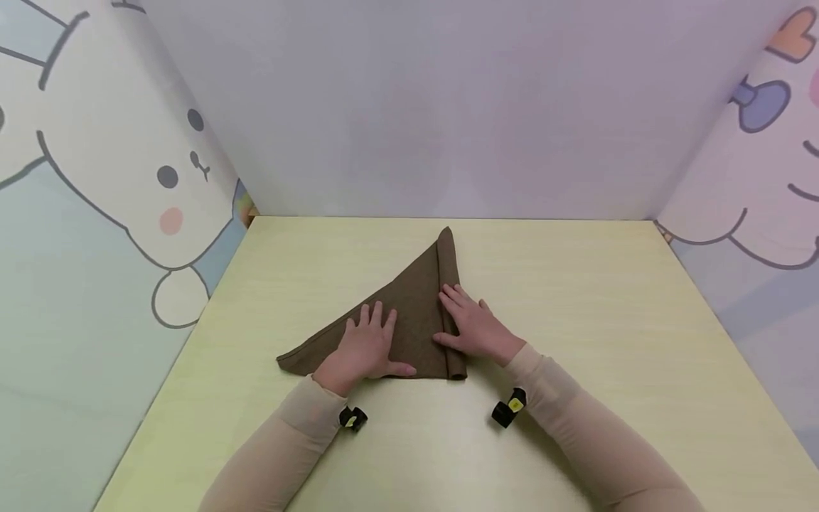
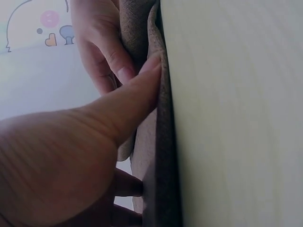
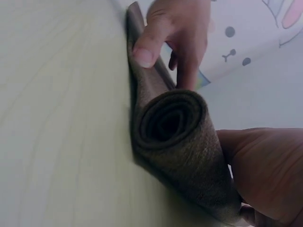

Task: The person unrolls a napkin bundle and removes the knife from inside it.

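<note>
A brown cloth [image 1: 409, 313] lies on the table, folded into a triangle, with its right side wound into a roll [image 1: 451, 270]. My left hand [image 1: 367, 350] rests on the flat part, fingers spread, its thumb along the near edge. Across the roll lies my right hand [image 1: 476, 331], fingers extended over it and thumb reaching onto the flat cloth. In the right wrist view the roll's spiral end [image 3: 171, 120] faces the camera, and part of the right hand [image 3: 270, 172] shows behind it. The left thumb [image 2: 135, 94] presses the cloth's edge in the left wrist view.
The pale wood-grain table [image 1: 608, 320] extends around the cloth on every side. A plain wall [image 1: 448, 107] stands at its far edge, with cartoon-printed walls to the left and right. A small black camera sits on each wrist.
</note>
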Action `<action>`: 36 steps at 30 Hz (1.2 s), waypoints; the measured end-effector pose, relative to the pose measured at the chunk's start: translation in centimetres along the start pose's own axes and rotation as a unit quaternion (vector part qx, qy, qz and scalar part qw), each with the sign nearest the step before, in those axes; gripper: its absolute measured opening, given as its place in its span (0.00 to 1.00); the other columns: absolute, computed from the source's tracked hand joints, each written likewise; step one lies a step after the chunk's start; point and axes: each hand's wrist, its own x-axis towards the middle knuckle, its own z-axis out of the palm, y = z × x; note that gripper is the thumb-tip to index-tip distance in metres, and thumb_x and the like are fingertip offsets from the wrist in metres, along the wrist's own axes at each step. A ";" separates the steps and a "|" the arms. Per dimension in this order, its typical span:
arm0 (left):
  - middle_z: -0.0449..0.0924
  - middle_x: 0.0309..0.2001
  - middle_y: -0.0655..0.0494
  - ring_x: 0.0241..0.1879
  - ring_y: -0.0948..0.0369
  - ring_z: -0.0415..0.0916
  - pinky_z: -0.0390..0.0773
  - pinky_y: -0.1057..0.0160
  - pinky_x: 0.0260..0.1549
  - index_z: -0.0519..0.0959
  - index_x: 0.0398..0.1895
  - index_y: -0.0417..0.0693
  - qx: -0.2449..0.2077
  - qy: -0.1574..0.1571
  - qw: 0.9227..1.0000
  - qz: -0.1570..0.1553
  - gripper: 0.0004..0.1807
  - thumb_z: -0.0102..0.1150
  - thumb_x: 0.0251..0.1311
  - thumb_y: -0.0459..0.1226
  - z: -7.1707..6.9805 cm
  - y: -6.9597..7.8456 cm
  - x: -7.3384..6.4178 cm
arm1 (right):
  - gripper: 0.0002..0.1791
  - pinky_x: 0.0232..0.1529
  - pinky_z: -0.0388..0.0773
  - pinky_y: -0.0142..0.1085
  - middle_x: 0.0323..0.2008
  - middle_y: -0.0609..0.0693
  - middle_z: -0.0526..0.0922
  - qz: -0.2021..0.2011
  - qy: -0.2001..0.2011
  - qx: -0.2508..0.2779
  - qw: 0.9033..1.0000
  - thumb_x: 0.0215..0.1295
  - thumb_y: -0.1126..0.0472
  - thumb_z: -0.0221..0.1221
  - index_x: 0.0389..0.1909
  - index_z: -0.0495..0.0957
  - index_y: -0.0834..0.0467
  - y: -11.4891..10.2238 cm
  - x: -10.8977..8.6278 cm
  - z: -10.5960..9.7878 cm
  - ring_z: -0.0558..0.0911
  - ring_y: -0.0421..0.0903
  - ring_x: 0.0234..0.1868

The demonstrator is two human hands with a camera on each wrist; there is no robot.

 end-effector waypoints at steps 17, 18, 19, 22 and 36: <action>0.44 0.74 0.37 0.72 0.39 0.44 0.59 0.38 0.61 0.49 0.77 0.46 0.012 0.002 1.000 -0.002 0.66 0.46 0.40 0.80 0.0 -0.1 0.7 | 0.46 0.64 0.52 0.64 0.75 0.56 0.49 -0.012 -0.001 -0.031 0.999 0.65 0.38 0.55 0.74 0.53 0.62 0.6 0.3 -0.2 0.47 0.53 0.75; 0.44 0.74 0.37 0.72 0.39 0.44 0.59 0.38 0.61 0.49 0.77 0.47 0.011 0.000 1.000 -0.002 0.66 0.46 0.40 0.80 0.0 0.0 0.7 | 0.46 0.64 0.52 0.64 0.75 0.56 0.49 -0.012 -0.001 -0.033 0.999 0.65 0.37 0.55 0.74 0.53 0.62 0.6 0.3 -0.1 0.47 0.53 0.75; 0.44 0.74 0.37 0.72 0.39 0.44 0.58 0.38 0.61 0.49 0.77 0.47 0.009 -0.002 1.000 -0.002 0.66 0.47 0.40 0.80 0.0 0.0 0.6 | 0.46 0.63 0.52 0.64 0.75 0.56 0.49 -0.013 -0.002 -0.035 0.999 0.65 0.37 0.55 0.74 0.53 0.62 0.6 0.3 -0.1 0.47 0.53 0.75; 0.44 0.74 0.37 0.72 0.39 0.44 0.58 0.38 0.61 0.49 0.77 0.46 0.011 -0.004 1.000 -0.002 0.66 0.47 0.40 0.80 0.0 0.0 0.6 | 0.47 0.64 0.52 0.64 0.75 0.56 0.49 -0.014 -0.003 -0.039 0.999 0.65 0.36 0.54 0.74 0.53 0.62 0.7 0.3 0.0 0.47 0.53 0.75; 0.45 0.74 0.37 0.72 0.39 0.45 0.58 0.38 0.61 0.50 0.76 0.46 0.022 -0.010 1.000 -0.002 0.66 0.46 0.41 0.80 -0.2 0.1 0.2 | 0.47 0.63 0.52 0.64 0.75 0.56 0.50 -0.015 -0.008 -0.038 0.999 0.65 0.36 0.54 0.74 0.53 0.62 0.9 0.0 -0.2 0.48 0.53 0.75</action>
